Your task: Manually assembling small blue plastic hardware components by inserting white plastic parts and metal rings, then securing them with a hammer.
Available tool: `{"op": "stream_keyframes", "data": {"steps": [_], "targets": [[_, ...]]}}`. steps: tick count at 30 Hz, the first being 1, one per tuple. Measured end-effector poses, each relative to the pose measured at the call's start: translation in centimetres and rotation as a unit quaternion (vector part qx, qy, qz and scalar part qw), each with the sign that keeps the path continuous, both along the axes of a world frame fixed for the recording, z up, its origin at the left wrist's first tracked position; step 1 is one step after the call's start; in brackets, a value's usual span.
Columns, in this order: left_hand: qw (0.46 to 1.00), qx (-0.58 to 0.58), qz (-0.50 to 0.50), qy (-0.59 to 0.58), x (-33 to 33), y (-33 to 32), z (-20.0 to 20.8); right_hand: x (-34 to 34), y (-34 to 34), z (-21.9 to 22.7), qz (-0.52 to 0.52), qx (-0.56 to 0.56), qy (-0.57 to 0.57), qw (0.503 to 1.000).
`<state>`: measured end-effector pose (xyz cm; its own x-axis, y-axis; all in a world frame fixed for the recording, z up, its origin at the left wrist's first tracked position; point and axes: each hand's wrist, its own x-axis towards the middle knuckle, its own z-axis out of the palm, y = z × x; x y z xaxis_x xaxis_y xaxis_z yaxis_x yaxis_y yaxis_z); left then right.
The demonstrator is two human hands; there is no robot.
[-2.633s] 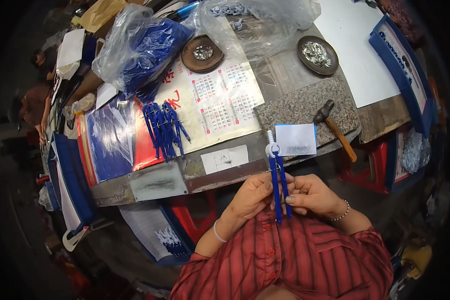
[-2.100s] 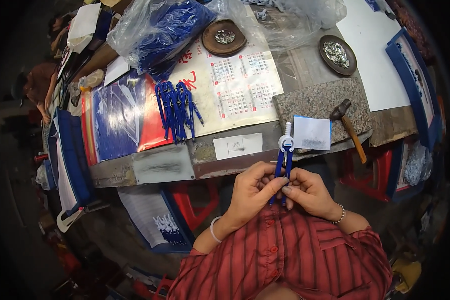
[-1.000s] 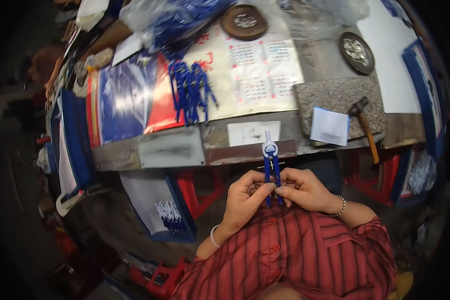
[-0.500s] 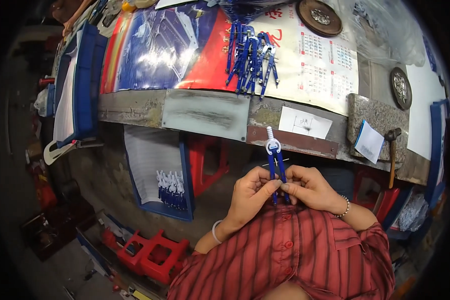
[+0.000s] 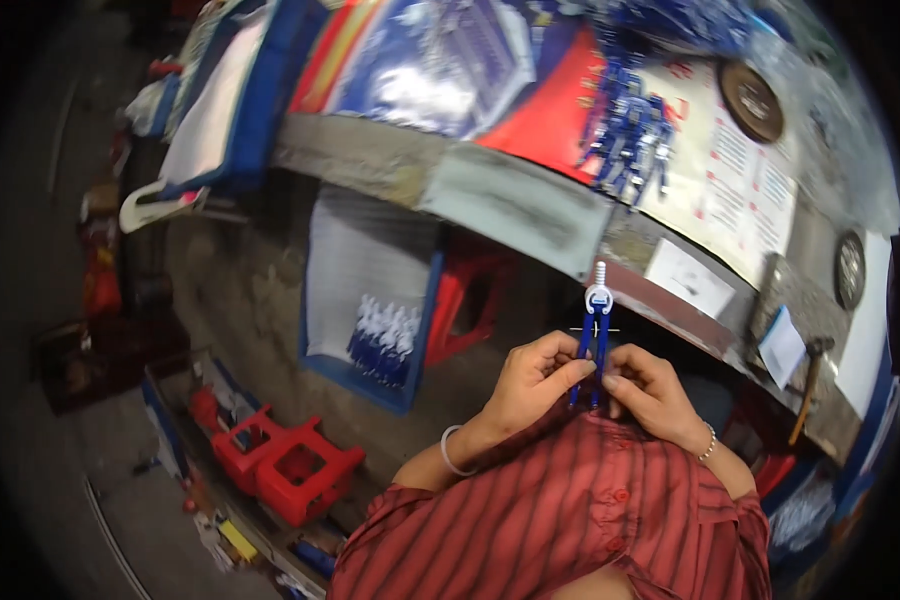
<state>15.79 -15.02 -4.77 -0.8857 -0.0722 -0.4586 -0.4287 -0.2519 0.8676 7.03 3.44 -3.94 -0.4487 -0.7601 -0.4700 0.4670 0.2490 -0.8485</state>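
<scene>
A blue drawing compass [image 5: 602, 335] with a white ridged handle and a thin crosswise rod stands upright between my hands, just in front of my shirt. My left hand [image 5: 538, 382] pinches its left leg between thumb and fingers. My right hand [image 5: 658, 392] has its thumb and fingertips closed at the right leg, low down near the tips. The two legs lie almost parallel, with a narrow gap between them. Several finished-looking compasses [image 5: 384, 345] with white tops stand in a blue-rimmed tray [image 5: 322, 260] to the left, below the bench edge.
On the bench, a pile of blue compass parts [image 5: 628, 135] lies on a printed poster [image 5: 540, 120]. To the right are a stone block [image 5: 808, 285], a hammer [image 5: 811, 385] and a round dish [image 5: 752, 100]. A blue bin [image 5: 250, 110] stands at the left; red stools [image 5: 300, 470] are below.
The view has swung left, so bench and tray appear shifted right and tilted. The compass legs have come closer together, and my right fingers have loosened slightly around the right leg.
</scene>
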Motion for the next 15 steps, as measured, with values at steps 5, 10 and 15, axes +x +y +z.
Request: {"op": "stream_keyframes", "data": {"steps": [5,10,15], "targets": [[0.977,-0.167,0.124,-0.04,5.1,-6.2,-0.7,0.5,-0.4,-0.7,-0.006,-0.02,0.01,1.0],[0.892,-0.399,0.196,-0.084,14.0,-16.6,-2.7,0.9,-1.2,-0.5,0.035,0.023,0.043,0.998],[0.876,-0.437,0.109,-0.171,18.7,-20.6,-5.1,1.4,-2.6,-0.1,0.098,0.016,0.189,0.977]]}}
